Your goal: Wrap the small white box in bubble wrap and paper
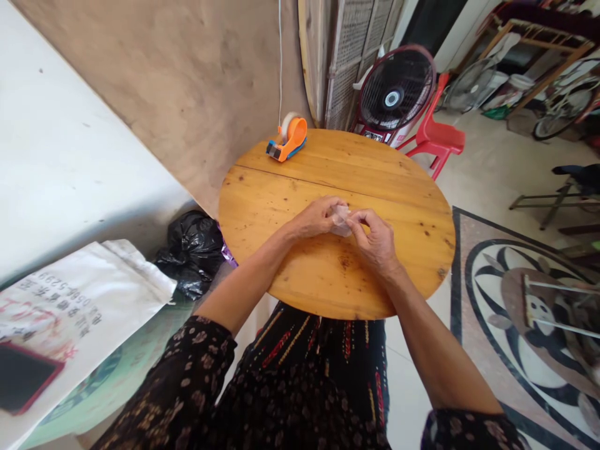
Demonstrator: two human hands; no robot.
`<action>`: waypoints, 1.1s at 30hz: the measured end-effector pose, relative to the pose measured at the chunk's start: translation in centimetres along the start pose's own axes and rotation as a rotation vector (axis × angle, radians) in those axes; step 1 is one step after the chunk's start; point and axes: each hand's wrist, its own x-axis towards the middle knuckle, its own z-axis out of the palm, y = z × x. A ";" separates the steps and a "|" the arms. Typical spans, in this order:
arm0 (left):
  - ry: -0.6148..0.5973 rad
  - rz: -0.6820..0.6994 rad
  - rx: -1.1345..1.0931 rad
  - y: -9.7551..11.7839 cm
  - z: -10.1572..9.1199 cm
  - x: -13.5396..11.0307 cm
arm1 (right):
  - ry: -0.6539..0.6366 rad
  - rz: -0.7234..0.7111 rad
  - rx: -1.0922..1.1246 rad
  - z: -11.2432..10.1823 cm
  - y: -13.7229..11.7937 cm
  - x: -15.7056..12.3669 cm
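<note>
Over the middle of a round wooden table (pixel 262 212), my two hands meet at a small, crumpled, whitish see-through piece (pixel 341 220), perhaps film or tape; its exact kind is too small to tell. My left hand (pixel 321 215) closes on its left side with curled fingers. From the right, my right hand (pixel 374 236) pinches its edge between thumb and forefinger. Near the far left rim of the table stands an orange and blue tape dispenser (pixel 290 139) with a roll of tape in it, apart from both hands.
A fan (pixel 396 90) and a red plastic chair (pixel 435 134) stand behind the table. On the left are a black plastic bag (pixel 192 250) and a white sack (pixel 94 287) with a phone (pixel 28 378) on it. A patterned floor panel (pixel 504 281) lies at right.
</note>
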 end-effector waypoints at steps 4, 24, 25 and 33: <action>-0.077 0.004 -0.060 0.5 -1.1 -0.4 | -0.041 -0.072 -0.016 -0.3 0.2 -0.2; -0.254 0.124 0.119 -1.0 -3.8 -2.1 | -0.128 -0.257 -0.105 -0.7 0.5 -1.2; -0.249 0.115 0.107 -1.0 -3.8 -2.0 | -0.119 -0.244 -0.085 -0.7 0.5 -1.3; -0.144 0.094 0.108 -0.8 -2.5 -1.4 | -0.104 -0.195 -0.029 -0.6 0.6 -1.3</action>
